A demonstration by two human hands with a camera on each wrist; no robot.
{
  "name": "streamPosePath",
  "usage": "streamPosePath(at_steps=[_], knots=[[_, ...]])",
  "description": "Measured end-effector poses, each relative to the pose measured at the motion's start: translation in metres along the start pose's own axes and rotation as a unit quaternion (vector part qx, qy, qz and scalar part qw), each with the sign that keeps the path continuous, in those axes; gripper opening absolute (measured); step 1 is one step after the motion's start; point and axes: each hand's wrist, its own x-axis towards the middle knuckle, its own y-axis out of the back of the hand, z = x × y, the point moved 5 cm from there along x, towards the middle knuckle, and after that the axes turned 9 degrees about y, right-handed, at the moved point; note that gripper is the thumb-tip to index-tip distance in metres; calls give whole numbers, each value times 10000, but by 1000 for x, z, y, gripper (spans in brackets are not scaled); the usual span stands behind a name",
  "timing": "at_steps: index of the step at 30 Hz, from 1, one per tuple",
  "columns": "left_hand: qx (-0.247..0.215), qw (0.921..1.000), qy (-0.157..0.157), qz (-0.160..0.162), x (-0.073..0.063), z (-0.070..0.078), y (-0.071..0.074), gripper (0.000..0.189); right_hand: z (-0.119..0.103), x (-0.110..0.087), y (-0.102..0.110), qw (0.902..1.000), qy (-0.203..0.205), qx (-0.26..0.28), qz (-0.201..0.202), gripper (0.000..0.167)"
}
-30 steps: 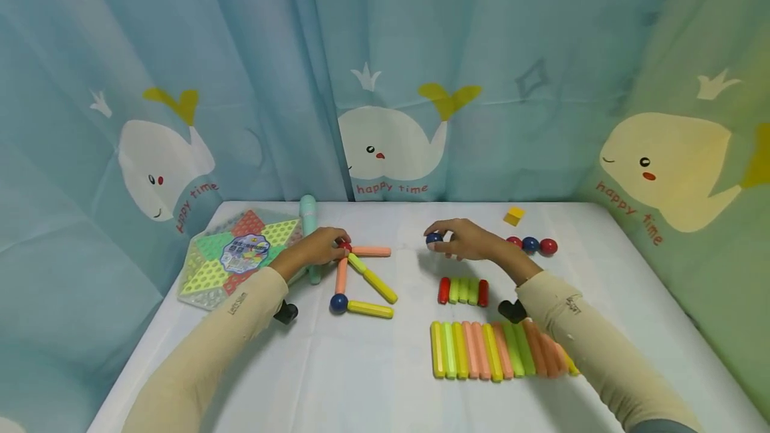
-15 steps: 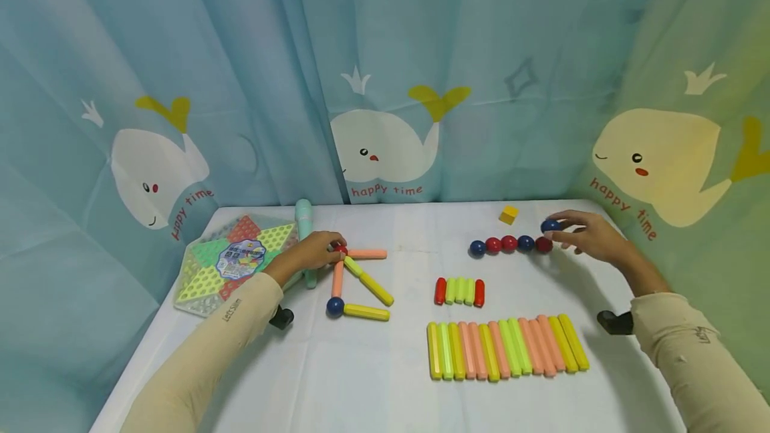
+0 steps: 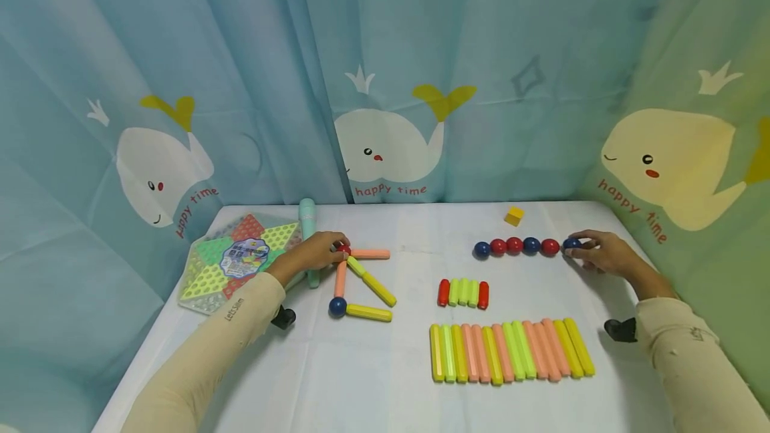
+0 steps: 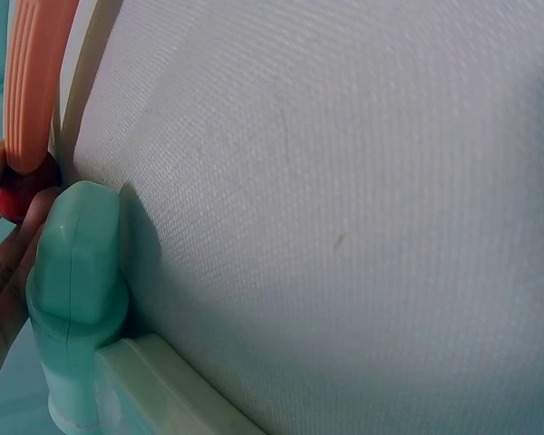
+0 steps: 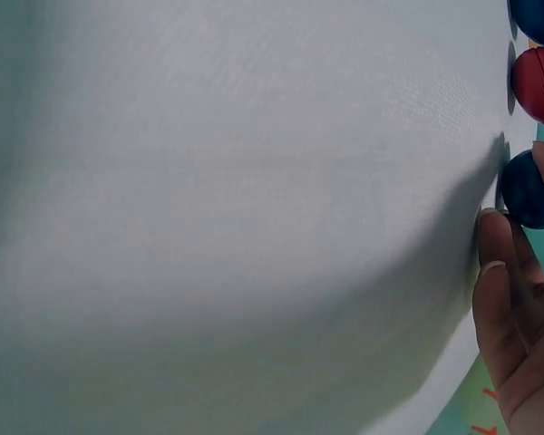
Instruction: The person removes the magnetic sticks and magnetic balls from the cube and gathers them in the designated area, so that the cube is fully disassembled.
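My left hand pinches a red ball at the corner where several sticks meet. From that ball an orange stick runs right, another orange stick runs down to a blue ball, and a yellow-green stick slants away. A yellow stick extends right from the blue ball. At the back right my right hand holds a second blue ball between thumb and fingers, low at the table. It is just right of the row's end red ball, with a small gap between.
The ball row begins with a blue ball. Nearer lie short red and green sticks and a line of long coloured sticks. A yellow cube sits behind. Left are a star-patterned game board and a mint-green wand-like object.
My right hand has carried the blue ball from left of the row, across to its right end, and lowered it to the table. The left hand has stayed on the red ball.
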Motion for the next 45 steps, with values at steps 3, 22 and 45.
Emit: streamPosePath(at_steps=[3,22,45], knots=[[-10,10000,51,-18,0,0,0,23,-2,1,0,10000,61,-4,-43,60],[-14,9999,119,-85,2,-2,0,25,-12,-20,10,9967,446,-66,682,65],[150,9997,162,-56,6,-1,-2,27,-282,71,-153,9726,2080,-125,-1031,26]])
